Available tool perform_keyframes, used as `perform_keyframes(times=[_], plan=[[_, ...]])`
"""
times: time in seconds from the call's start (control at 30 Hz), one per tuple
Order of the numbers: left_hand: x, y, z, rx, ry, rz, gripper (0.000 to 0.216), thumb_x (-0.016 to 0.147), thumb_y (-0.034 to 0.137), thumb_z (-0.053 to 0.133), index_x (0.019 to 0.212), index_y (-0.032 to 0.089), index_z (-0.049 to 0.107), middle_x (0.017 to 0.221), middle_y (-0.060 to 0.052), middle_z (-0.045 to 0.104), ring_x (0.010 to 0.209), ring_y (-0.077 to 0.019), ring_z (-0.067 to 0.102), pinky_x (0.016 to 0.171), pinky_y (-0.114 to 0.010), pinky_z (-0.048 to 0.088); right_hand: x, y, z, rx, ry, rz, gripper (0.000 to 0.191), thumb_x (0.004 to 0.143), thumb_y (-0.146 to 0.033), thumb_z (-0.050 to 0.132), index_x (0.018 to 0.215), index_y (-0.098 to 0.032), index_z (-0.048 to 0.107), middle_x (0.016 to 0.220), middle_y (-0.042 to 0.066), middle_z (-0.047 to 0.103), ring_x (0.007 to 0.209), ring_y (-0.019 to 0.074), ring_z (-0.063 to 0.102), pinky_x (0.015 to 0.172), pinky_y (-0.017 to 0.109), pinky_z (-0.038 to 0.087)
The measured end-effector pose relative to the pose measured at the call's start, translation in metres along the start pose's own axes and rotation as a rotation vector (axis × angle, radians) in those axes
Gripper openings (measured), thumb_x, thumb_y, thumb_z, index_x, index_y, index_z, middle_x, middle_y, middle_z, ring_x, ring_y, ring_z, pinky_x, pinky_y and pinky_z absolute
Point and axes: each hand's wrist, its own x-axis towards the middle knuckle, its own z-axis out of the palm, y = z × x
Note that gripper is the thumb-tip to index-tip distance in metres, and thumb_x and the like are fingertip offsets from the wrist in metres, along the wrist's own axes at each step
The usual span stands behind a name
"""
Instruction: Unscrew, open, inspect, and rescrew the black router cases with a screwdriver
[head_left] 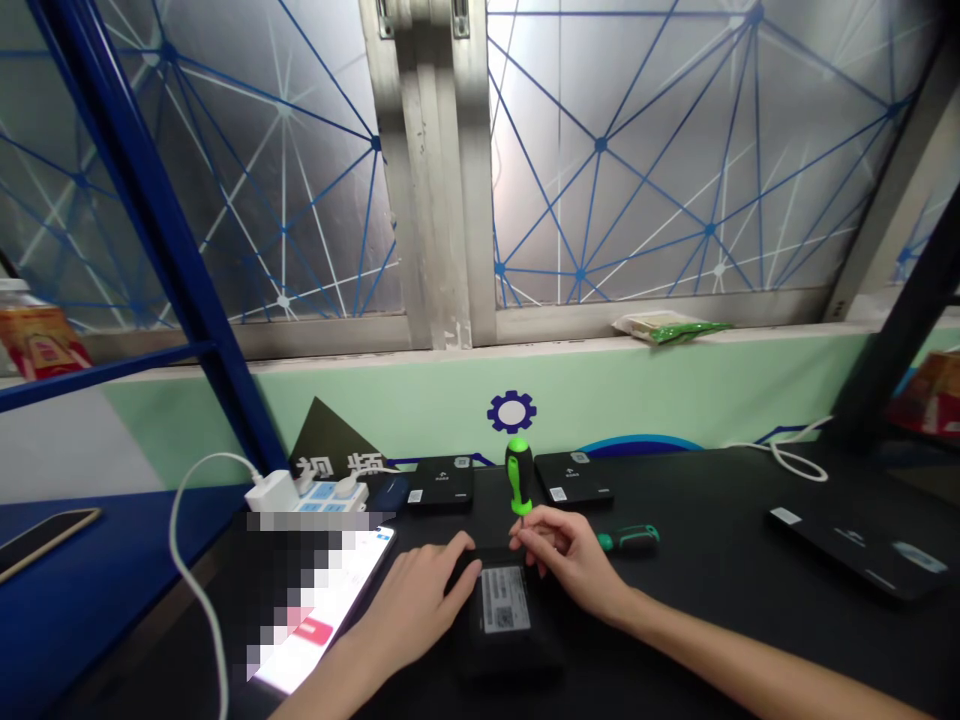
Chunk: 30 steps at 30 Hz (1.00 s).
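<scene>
A small black box (504, 612) with a white label lies on the black table in front of me. My left hand (417, 600) rests on its left edge, fingers curled over the corner. My right hand (564, 556) pinches the shaft of a green-and-black screwdriver (519, 478), which stands upright with its tip down on the box's far edge. A second green-handled screwdriver (628, 539) lies on the table just right of my right hand.
Two more black boxes (439, 484) (573, 479) sit at the back. A lit phone (315, 610) lies left, beside a white power strip (307, 492) with a cable. A flat black device (862, 548) lies right. Blue shelf posts (150, 220) stand left.
</scene>
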Motion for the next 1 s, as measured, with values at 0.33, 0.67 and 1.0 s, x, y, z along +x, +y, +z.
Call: perform_keyframes(times=[0.33,0.67,1.0], plan=[[0.0,0.001,-0.001,0.008,-0.002,-0.006,0.041,0.103,0.05,0.028,0.113,0.025,0.058,0.084,-0.005,0.067,0.082,-0.0267,0.067,0.069,-0.032,0.044,-0.004,-0.004,-0.001,-0.033,0.045,-0.096,0.035,0.093,-0.051,0.059,0.095,-0.017,0.068,0.081,0.007,0.068,0.062,0.0141,0.057,0.056,0.026,0.048],[0.001,0.005,-0.008,-0.01,0.01,-0.033,0.033,0.098,0.048,0.038,0.106,0.024,0.06,0.084,-0.004,0.067,0.08,-0.025,0.065,0.064,-0.03,0.04,-0.003,-0.001,-0.002,0.086,0.128,-0.157,0.028,0.095,-0.046,0.057,0.096,-0.019,0.064,0.084,0.006,0.064,0.065,0.0143,0.056,0.058,0.027,0.049],[0.004,0.0,-0.013,0.002,0.03,0.006,0.04,0.085,0.041,0.054,0.058,0.02,0.035,0.054,0.003,0.047,0.05,-0.013,0.045,0.05,-0.028,0.021,-0.004,-0.005,0.0,0.102,0.158,-0.141,0.031,0.098,-0.048,0.052,0.09,-0.018,0.057,0.073,0.002,0.059,0.06,0.013,0.053,0.056,0.025,0.045]])
